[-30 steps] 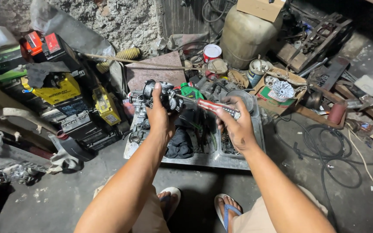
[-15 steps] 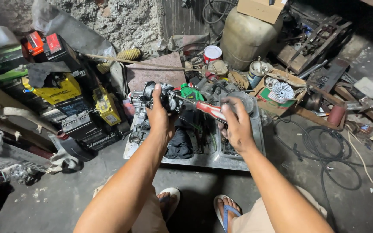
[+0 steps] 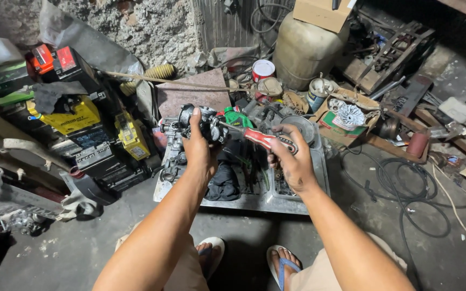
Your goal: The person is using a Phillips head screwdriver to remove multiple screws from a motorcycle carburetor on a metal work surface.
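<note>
My left hand [image 3: 198,148] grips a dark metal engine part, like a carburettor [image 3: 203,121], held up above a metal tray [image 3: 297,196]. In my right hand [image 3: 289,159] is a screwdriver with a red and black handle [image 3: 271,141]. Its shaft points left, and the tip meets the side of the part. Both hands hover over the tray, which holds greasy parts and a black rag [image 3: 223,183].
Stacked vehicle batteries [image 3: 82,116] stand at the left. A beige gas cylinder [image 3: 303,43], tins and a cardboard box of parts [image 3: 349,116] sit behind the tray. Black cables [image 3: 405,183] coil on the floor at the right. My sandalled feet [image 3: 281,261] rest below.
My right hand has shifted its hold along the screwdriver handle, and the tip stays against the part. The left hand keeps the part in the same place.
</note>
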